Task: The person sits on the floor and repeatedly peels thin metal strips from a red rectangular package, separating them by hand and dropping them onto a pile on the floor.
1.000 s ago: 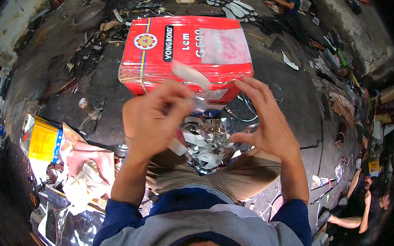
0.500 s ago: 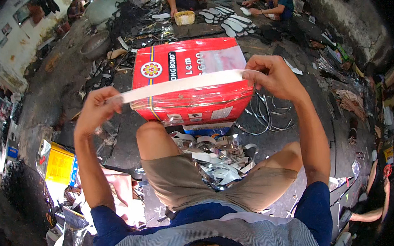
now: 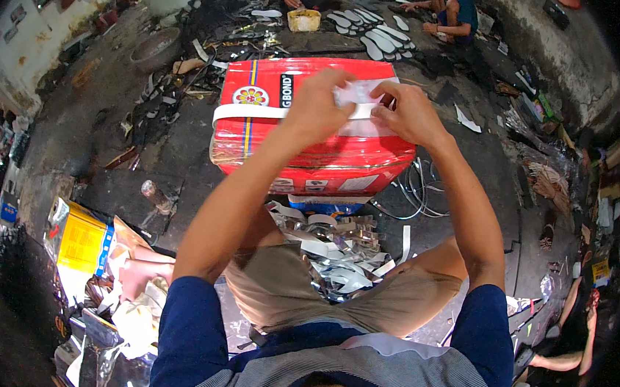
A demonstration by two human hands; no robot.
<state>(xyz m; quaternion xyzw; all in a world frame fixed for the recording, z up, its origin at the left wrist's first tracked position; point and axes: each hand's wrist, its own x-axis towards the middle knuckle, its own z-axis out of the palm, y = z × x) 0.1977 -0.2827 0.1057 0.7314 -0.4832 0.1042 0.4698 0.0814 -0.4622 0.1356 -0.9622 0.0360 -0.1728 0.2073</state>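
Note:
A red cardboard box (image 3: 313, 160) stands in front of me, a clear plastic piece on the right part of its top. Over the box top runs a narrow white strip (image 3: 247, 112), bent round in a curve at the box's left edge. My left hand (image 3: 321, 104), slightly blurred, is closed with thumb and fingers on the strip above the middle of the box. Close by on its right, my right hand (image 3: 411, 114) pinches the strip between bent fingers and thumb. The strip's ends are partly hidden by the hands.
Between my legs lies a pile of white and silvery strips (image 3: 348, 259). Coiled strips (image 3: 420, 196) rest right of the box; a yellow tin (image 3: 84, 247) stands at lower left. Far off, shoe-sole-shaped pieces (image 3: 386, 42) and a yellow tub (image 3: 304, 20) lie near two people.
My left hand has moved right, from beyond the box's left edge to near my right hand. The strip, earlier stretched straight between both hands, now curves round at the left.

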